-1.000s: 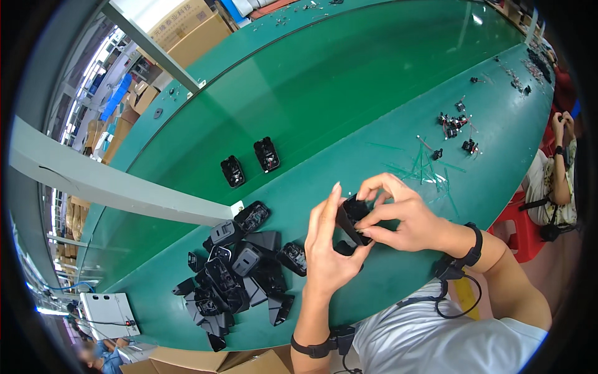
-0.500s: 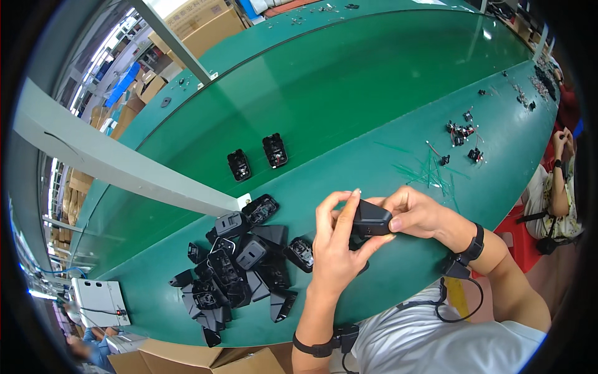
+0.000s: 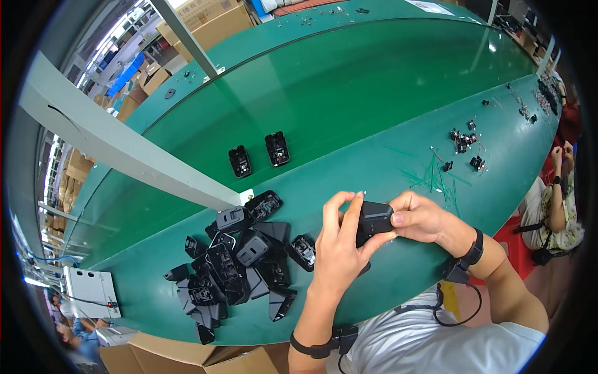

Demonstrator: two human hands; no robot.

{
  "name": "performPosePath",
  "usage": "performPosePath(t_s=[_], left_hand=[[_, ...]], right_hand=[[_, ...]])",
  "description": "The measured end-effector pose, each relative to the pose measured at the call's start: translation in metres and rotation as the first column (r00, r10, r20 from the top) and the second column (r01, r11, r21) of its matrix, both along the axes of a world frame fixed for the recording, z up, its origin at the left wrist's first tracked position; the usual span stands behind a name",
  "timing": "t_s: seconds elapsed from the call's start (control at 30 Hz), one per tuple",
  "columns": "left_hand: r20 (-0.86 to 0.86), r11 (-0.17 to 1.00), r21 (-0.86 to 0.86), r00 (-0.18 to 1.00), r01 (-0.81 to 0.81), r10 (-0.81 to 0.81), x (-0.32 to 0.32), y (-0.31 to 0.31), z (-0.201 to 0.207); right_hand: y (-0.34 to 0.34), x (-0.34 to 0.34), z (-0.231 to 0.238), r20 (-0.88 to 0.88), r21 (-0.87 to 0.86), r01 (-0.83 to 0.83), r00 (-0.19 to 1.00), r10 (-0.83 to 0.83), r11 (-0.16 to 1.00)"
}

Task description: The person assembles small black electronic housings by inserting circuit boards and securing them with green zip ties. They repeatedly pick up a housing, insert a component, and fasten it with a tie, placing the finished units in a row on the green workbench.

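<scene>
Housing pile: a heap of black housings (image 3: 254,249) is lying on the green worktop (image 3: 349,177), left of both hands and well apart from the right one.
Shells on the belt: two open shells (image 3: 277,148) are set side by side on the green belt (image 3: 349,93), beyond the pile.
Loose shell: an open shell (image 3: 303,250) is lying just beside the left hand.
Left hand: the left hand (image 3: 339,249) is part-curled, the black housing (image 3: 377,217) being gripped between fingers and thumb.
Held housing: it is held above the worktop, between the hands and touched by both; neither is nearer.
Pointing: a closed wall is turned toward the wearer; the open side is not shown. The long axis cannot be told for certain, the left end being covered by fingers.
Right hand: the right hand (image 3: 423,217) is nearly closed, its thumb pressed to the housing's right end.
Green strips: thin strips (image 3: 433,174) are scattered beyond the right hand.
</scene>
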State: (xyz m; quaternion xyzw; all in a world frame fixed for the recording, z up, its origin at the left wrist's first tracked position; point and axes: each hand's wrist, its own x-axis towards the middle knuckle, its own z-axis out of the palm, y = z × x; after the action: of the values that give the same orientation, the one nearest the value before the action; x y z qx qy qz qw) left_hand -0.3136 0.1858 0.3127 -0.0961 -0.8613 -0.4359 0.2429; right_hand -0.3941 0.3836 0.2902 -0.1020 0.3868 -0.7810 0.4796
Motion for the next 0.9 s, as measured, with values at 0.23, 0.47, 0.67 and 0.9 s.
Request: performPosePath(t_s=[0.23,0.47,0.67,0.9], left_hand=[[-0.085,0.962,-0.076,0.963,-0.263,0.256,-0.001,-0.007,0.009],[0.151,0.942,-0.317,0.986,0.112,-0.066,0.015,-0.011,0.014],[0.457,0.828,-0.518,0.887,0.214,0.057,0.031,-0.010,0.018],[0.612,0.812,-0.517,0.780,0.271,0.129,0.032,0.000,0.018]], right_hand=[[-0.030,-0.028,0.046,-0.632,0.190,0.205,0.774,-0.040,0.960],[-0.101,-0.154,0.018,-0.863,0.372,0.649,-0.021,0.504,0.664],[-0.099,-0.158,0.020,-0.799,0.361,0.616,-0.183,0.573,0.700],[-0.005,-0.070,0.042,-0.789,0.605,0.359,0.145,0.598,0.711]])
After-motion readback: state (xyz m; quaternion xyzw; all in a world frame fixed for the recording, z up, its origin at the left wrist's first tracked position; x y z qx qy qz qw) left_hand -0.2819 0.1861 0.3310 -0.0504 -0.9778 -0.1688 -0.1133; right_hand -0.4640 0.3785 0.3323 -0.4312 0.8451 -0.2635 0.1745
